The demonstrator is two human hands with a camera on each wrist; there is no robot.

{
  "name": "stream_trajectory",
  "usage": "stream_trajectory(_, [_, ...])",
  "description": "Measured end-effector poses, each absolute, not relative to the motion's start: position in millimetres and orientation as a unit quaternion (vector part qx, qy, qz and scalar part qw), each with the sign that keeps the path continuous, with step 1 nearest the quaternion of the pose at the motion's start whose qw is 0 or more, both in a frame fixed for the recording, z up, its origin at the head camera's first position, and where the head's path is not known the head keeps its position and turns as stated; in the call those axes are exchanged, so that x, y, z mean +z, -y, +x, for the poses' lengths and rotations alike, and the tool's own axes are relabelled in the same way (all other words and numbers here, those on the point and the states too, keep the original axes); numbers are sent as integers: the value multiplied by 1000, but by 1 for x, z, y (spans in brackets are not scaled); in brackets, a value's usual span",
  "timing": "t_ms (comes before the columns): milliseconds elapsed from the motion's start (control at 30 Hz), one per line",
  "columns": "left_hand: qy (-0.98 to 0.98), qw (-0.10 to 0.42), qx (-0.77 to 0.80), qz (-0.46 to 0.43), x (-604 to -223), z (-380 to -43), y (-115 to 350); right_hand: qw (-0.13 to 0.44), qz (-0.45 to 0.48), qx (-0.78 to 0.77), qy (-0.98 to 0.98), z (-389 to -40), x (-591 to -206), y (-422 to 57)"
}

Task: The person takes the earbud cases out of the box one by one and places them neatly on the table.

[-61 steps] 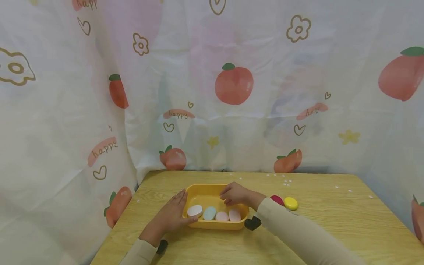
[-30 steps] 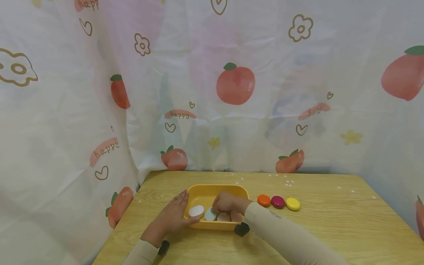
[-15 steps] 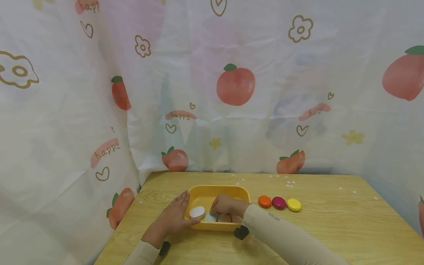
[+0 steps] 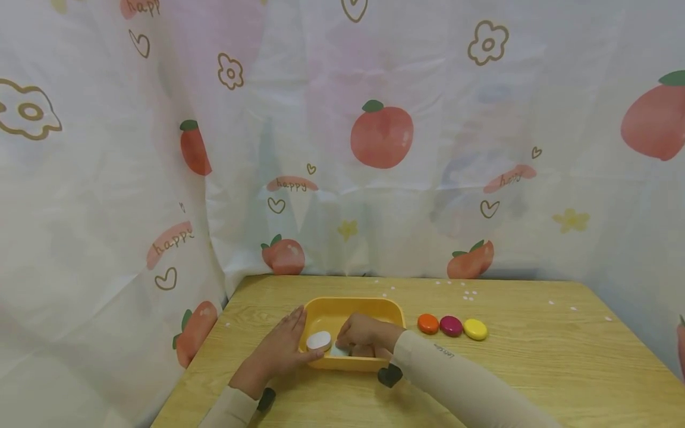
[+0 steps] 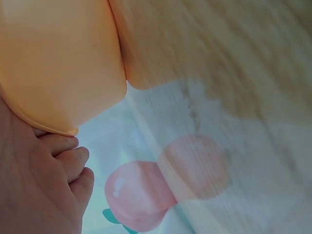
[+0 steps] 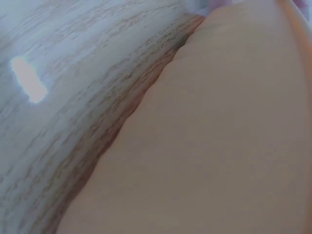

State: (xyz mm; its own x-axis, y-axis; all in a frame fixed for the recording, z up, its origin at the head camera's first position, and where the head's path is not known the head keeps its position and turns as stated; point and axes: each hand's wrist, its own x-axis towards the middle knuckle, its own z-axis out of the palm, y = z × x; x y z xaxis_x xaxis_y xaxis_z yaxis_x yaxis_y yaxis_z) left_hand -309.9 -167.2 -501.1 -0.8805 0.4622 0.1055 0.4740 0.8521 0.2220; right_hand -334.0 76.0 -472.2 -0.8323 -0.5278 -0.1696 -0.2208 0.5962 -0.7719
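Note:
A yellow rectangular tub (image 4: 353,364) stands on the table in the head view. My left hand (image 4: 278,348) lies against its left end, fingers fairly straight along the rim and thumb at the front edge; the left wrist view shows the fingertips (image 5: 73,163) right at the rim. Inside the tub, my right hand (image 4: 364,330) has bent fingers and pinches a pale blue oval piece (image 4: 339,352), partly hidden. To its left is a white oval piece (image 4: 319,340). A pinkish piece (image 4: 363,351) sits under the right hand, in shadow.
Right of the tub, glossy orange (image 4: 428,324), magenta (image 4: 451,326) and yellow (image 4: 475,329) oval pieces stand in a row. Several small white flecks dot the wooden table (image 4: 535,356). A printed curtain (image 4: 321,119) hangs behind and beside it.
My right hand has moved left and down onto the pale blue piece, its sleeve uncovering the orange and magenta pieces. The left hand has stayed at the tub's end.

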Motion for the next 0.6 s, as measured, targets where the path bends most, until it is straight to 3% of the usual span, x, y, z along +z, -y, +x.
stream_trajectory(600, [962, 20, -124, -241, -501, -309, 167, 232, -155, -519, -808, -326, -474, -75])
